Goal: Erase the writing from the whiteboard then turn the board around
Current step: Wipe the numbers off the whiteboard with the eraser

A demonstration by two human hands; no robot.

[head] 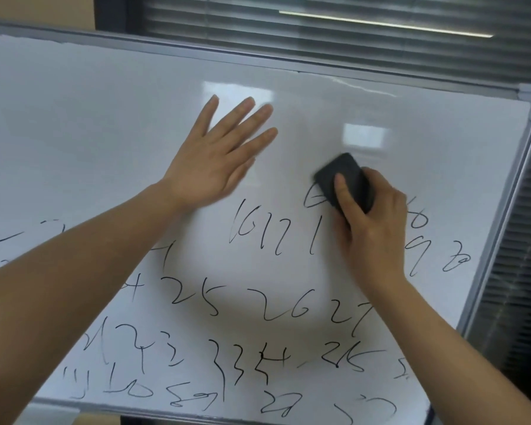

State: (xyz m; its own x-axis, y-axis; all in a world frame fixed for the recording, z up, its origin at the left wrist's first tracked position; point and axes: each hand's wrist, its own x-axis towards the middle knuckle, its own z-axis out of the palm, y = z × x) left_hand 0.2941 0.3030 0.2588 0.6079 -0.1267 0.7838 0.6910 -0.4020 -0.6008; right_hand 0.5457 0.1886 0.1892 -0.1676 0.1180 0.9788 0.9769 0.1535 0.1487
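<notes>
- Head view: the board (380, 124) fills most of the picture, tilted, its frame corner at upper right, window blinds (319, 41) behind it.
- Writing (276, 305), rows of black numerals, covers the lower half; the upper half is wiped white. Erasing looks roughly half done, and the turn is not yet begun.
- Left hand (209, 161) lies flat on the wiped area, fingers straight and spread, holding nothing, apparently steadying the board.
- Right hand (377, 216) grasps the eraser (344, 179), thumb over its back, pressing it on the top row of numerals, right of centre.
- The left hand is above the writing; the right hand is at its upper edge, covering some numerals.
- Risks, as I judge: if the board is free to pivot, a hard press could swing it should the left hand ease off.
- Both forearms reach over the lower rows; skin brushing wet-looking ink would smear it.
- Fast strokes may leave faint streaks or skip numerals near the frame.
</notes>
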